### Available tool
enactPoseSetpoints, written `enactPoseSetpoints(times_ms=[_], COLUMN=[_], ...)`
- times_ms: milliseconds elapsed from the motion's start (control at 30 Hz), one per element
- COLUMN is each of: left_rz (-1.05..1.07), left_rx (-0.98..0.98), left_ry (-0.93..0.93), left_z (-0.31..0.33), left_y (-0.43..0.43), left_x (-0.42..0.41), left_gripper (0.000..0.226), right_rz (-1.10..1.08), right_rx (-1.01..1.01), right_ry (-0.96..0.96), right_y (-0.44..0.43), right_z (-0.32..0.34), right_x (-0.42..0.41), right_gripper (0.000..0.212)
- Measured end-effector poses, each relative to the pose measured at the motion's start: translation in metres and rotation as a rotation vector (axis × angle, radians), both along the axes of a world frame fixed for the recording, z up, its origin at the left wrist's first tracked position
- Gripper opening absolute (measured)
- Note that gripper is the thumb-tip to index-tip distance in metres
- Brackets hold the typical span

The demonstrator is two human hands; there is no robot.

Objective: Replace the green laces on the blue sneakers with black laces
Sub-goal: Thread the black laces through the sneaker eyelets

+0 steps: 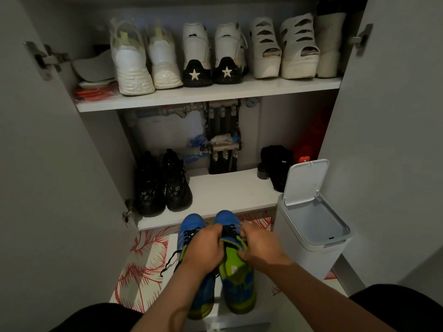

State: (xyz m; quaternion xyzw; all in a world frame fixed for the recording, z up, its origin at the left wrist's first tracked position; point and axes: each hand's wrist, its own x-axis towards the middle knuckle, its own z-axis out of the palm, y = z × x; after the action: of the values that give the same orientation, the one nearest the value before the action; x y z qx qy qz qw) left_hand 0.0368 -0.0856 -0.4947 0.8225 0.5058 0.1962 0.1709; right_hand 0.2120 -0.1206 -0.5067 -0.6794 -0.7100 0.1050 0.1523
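We hold the pair of blue mesh sneakers with lime-green lining [236, 279] before the open white shoe cupboard [215, 195]. Thin black laces [189, 233] already run through both; no green ones show, so probably only tightening remains. Left hand [203, 250] grips the sneakers' inner edges; right hand [257, 248] pinches the right tongue.
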Motion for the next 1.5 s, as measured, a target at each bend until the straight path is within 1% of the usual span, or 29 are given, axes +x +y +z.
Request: enactPoseSetpoints(times_ms=[33, 100, 233, 367, 533, 633, 700, 800, 833, 933, 1000, 1067, 1133, 1200, 1267, 1367, 1433, 1500], left_rz=[0.01, 0.011, 0.01, 0.018, 0.075, 0.098, 0.09, 0.084, 0.077, 0.08, 0.087, 0.051, 0.018, 0.008, 0.007, 0.02, 0.045, 0.051], left_rx=[-0.008, -0.028, -0.018, -0.003, -0.05, -0.024, -0.013, -0.036, -0.043, -0.055, -0.059, -0.055, -0.051, -0.045, -0.03, -0.014, -0.01, -0.008], left_ry=[-0.009, -0.023, -0.002, 0.001, 0.015, 0.048, 0.06, 0.048, 0.042, 0.016, -0.002, 0.05, 0.102, 0.11, 0.109, 0.075, 0.083, 0.133], left_z=[0.0, 0.0, -0.001, 0.0, 0.001, 0.001, 0.0, -0.001, 0.0, 0.002, 0.003, 0.003, 0.001, 0.0, -0.001, 0.0, 0.001, 0.001], left_y=[0.001, 0.001, 0.0, -0.001, -0.005, -0.007, -0.007, -0.007, -0.007, -0.006, -0.006, -0.007, -0.007, -0.006, -0.006, -0.007, -0.007, -0.006], left_x=[-0.001, -0.003, -0.002, 0.0, 0.005, 0.01, 0.012, 0.012, 0.011, 0.009, 0.009, 0.011, 0.013, 0.012, 0.01, 0.009, 0.01, 0.011], left_gripper=[0.014, 0.02, 0.015, 0.012, 0.003, 0.012, 0.014, 0.015, 0.015, 0.012, 0.007, 0.016, 0.02, 0.019, 0.019, 0.02, 0.022, 0.024], right_rz=[0.0, 0.027, 0.034, -0.011, 0.036, 0.028, 0.026, 0.072, 0.084, 0.104, 0.097, 0.075, 0.059, 0.049, 0.017, -0.055, -0.031, 0.032], right_rx=[0.034, 0.085, 0.06, 0.04, 0.015, 0.003, -0.012, -0.049, -0.051, -0.067, -0.108, -0.126, -0.105, -0.067, -0.039, -0.019, -0.055, -0.096], right_ry=[-0.007, -0.066, -0.203, -0.202, -0.344, -0.35, -0.311, -0.278, -0.298, -0.376, -0.342, -0.254, -0.215, -0.196, -0.131, 0.041, 0.125, 0.111], right_y=[0.001, 0.002, 0.003, 0.006, 0.005, 0.004, 0.002, 0.002, 0.002, 0.006, 0.009, 0.011, 0.012, 0.01, 0.008, 0.006, 0.002, 0.001], right_z=[-0.001, -0.003, -0.01, -0.013, -0.014, -0.014, -0.011, -0.006, -0.005, -0.005, -0.005, -0.005, -0.004, -0.004, -0.004, -0.003, -0.001, 0.001], right_x=[0.002, 0.005, 0.003, -0.001, -0.005, -0.004, -0.002, 0.001, -0.001, -0.009, -0.01, -0.009, -0.008, -0.008, -0.009, -0.007, -0.004, 0.0], right_gripper=[0.032, 0.031, 0.041, 0.043, 0.045, 0.046, 0.047, 0.058, 0.057, 0.044, 0.04, 0.04, 0.035, 0.031, 0.031, 0.039, 0.048, 0.053])
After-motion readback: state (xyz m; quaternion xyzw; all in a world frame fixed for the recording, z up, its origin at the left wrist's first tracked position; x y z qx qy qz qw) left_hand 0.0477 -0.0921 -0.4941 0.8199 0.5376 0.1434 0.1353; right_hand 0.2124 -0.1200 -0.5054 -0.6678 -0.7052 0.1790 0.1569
